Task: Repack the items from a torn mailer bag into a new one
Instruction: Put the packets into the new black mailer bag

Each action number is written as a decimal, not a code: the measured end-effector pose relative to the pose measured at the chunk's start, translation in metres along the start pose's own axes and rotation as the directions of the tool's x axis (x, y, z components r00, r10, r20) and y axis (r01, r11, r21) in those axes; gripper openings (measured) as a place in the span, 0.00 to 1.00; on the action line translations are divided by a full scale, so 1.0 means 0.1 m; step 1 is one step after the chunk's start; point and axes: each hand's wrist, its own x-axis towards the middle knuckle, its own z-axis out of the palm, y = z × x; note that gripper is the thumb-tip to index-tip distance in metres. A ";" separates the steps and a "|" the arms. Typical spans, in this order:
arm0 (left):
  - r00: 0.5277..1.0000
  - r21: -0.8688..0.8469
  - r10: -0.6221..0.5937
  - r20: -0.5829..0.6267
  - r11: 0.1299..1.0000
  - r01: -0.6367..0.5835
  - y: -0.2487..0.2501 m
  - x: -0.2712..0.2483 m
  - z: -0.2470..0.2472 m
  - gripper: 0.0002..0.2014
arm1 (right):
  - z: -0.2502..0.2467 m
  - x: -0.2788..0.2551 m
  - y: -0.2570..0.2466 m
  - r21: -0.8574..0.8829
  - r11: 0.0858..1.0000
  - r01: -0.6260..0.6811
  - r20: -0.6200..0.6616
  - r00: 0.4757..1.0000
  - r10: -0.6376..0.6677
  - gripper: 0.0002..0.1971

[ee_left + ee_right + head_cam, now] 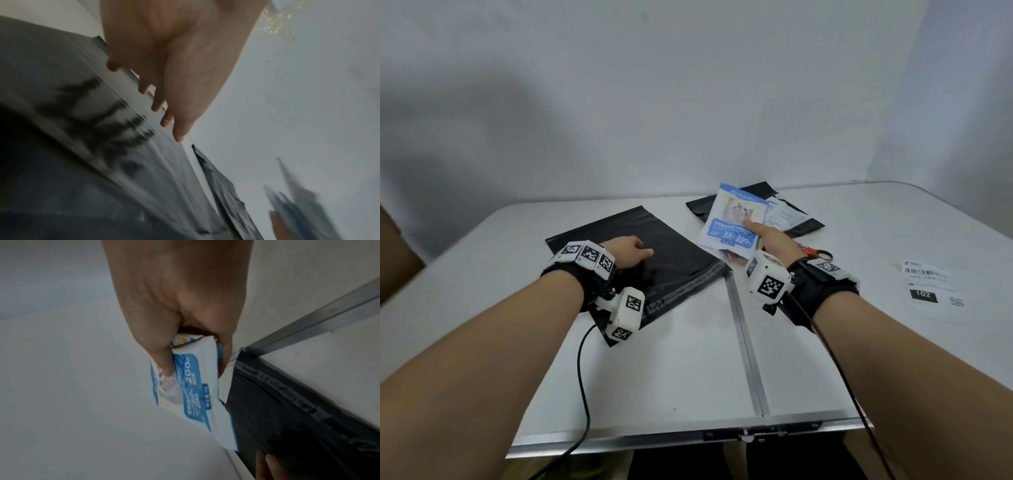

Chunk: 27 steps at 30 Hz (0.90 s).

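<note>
A new black mailer bag lies flat on the white table, its printed sealing flap toward me. My left hand rests on it, fingertips touching the plastic near the flap and gripping nothing. My right hand holds a blue-and-white packet with a cat picture just above the table, right of the new bag. The thumb lies on the packet's front, the fingers underneath. Behind it lies the torn black mailer with a white label on it.
Red-handled scissors lie just right of my right hand. A white shipping label sheet sits at the table's right. A metal seam runs down the table's middle toward the front edge. A wall stands close behind the table.
</note>
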 end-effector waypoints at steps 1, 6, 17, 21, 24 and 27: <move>0.999 -0.045 0.041 -0.024 0.998 -0.042 0.01 -0.04 -0.01 0.23 | 0.01 -0.01 0.02 0.010 1.000 -0.015 -0.014 1.000 0.015 0.16; 0.982 0.052 0.133 0.137 0.989 -0.141 0.01 -0.30 0.04 0.25 | 0.07 0.02 0.12 -0.011 1.000 -0.011 -0.023 1.000 0.010 0.10; 0.983 0.029 0.180 -0.045 0.983 -0.179 -0.10 -0.40 0.19 0.13 | 0.24 -0.14 0.22 0.005 0.999 -0.032 0.039 0.999 0.032 0.10; 0.984 -0.032 0.172 -0.035 0.984 -0.173 -0.12 -0.40 0.18 0.13 | 0.24 -0.16 0.20 -0.016 1.000 -0.020 0.040 0.999 0.020 0.12; 0.986 -0.065 0.166 -0.029 0.984 -0.167 -0.14 -0.42 0.17 0.14 | 0.22 -0.19 0.17 -0.017 1.000 -0.021 0.055 0.998 0.022 0.08; 0.986 -0.065 0.159 -0.047 0.985 -0.162 -0.16 -0.41 0.20 0.11 | 0.24 -0.23 0.14 -0.021 0.999 -0.026 0.076 0.997 0.028 0.03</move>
